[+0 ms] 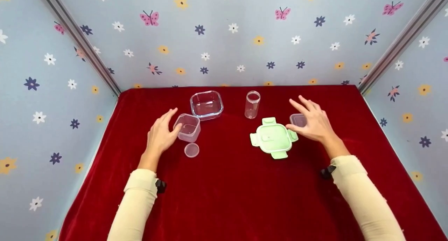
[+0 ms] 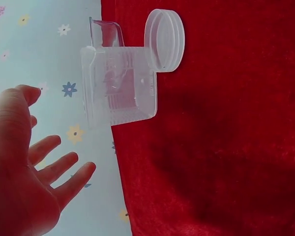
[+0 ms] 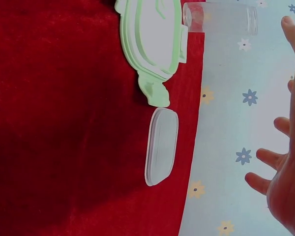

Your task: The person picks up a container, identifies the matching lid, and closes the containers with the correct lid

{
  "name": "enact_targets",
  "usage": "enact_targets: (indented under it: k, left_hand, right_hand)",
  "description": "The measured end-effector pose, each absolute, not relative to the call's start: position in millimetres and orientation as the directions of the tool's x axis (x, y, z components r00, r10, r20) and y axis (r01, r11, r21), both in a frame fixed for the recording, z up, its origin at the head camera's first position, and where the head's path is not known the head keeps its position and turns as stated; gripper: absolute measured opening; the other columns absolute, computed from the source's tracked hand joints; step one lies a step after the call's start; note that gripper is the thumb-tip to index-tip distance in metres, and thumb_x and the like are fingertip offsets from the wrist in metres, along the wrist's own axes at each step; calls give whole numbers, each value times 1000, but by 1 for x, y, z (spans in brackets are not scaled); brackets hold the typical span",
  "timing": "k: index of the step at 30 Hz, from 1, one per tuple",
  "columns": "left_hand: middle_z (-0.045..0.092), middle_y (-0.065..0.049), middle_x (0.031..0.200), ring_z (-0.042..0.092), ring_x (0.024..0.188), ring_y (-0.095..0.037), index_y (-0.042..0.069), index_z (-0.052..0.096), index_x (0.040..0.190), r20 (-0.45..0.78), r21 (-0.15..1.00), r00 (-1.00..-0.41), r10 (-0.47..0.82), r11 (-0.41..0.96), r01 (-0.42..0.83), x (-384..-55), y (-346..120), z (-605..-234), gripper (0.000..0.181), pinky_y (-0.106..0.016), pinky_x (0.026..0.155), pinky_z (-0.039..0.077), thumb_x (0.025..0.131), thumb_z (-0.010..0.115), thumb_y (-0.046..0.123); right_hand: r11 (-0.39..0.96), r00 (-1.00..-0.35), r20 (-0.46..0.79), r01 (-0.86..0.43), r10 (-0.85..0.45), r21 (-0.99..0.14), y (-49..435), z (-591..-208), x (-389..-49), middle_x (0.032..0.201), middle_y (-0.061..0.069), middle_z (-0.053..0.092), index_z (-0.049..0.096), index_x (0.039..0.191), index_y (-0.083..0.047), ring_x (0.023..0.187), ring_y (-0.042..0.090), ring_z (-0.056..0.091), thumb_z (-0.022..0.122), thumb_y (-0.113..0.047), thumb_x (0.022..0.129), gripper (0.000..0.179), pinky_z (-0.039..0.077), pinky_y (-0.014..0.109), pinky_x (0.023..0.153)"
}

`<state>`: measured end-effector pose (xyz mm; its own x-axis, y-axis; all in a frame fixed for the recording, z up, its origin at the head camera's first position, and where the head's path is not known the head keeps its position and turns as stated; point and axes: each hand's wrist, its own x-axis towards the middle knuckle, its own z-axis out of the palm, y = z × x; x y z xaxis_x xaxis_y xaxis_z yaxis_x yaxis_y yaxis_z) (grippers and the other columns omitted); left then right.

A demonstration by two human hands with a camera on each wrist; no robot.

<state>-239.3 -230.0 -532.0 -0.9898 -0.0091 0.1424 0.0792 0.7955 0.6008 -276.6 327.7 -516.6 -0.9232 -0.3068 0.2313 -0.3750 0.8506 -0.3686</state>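
My left hand [image 1: 161, 133] hovers at the left side of a clear plastic container [image 1: 190, 132], fingers spread and apart from it in the left wrist view [image 2: 29, 162]. Just in front of that container lies a small round lid [image 1: 191, 150]. My right hand [image 1: 313, 122] is held over a translucent rectangular lid [image 1: 297, 119], partly covering it in the head view; its fingers are spread and hold nothing. Left of this hand lies a green lid with clip flaps [image 1: 274, 138], close to the rectangular lid [image 3: 162, 147].
A square glass container [image 1: 207, 105] stands behind the plastic one. Toward the back middle, a clear cylindrical jar [image 1: 252, 105] stands upright. Red cloth [image 1: 224, 199] covers the table, and flower-patterned walls [image 1: 224, 41] enclose its back and sides.
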Motion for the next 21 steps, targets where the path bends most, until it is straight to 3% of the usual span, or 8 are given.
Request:
enact_targets:
  k: [12,21]
  left_hand:
    - [50,-11,178,52,160,-46,25,50,171,127,636,-991,-34,770,55,-241,-231,-541,65,-73,121,49,109,69,34]
    - [53,-18,174,51,161,-46,18,54,168,149,677,-987,-59,733,59,-240,-231,-551,63,-65,132,42,107,70,26]
  right_hand:
    - [849,-924,240,-371,-297,-377,330,-519,-276,185,17,36,45,174,-31,163,58,38,84,-55,92,94,39,87,118]
    - [853,-930,242,-353,-276,-385,334,-524,-276,184,17,37,48,172,-31,163,56,39,83,-54,92,90,41,85,117]
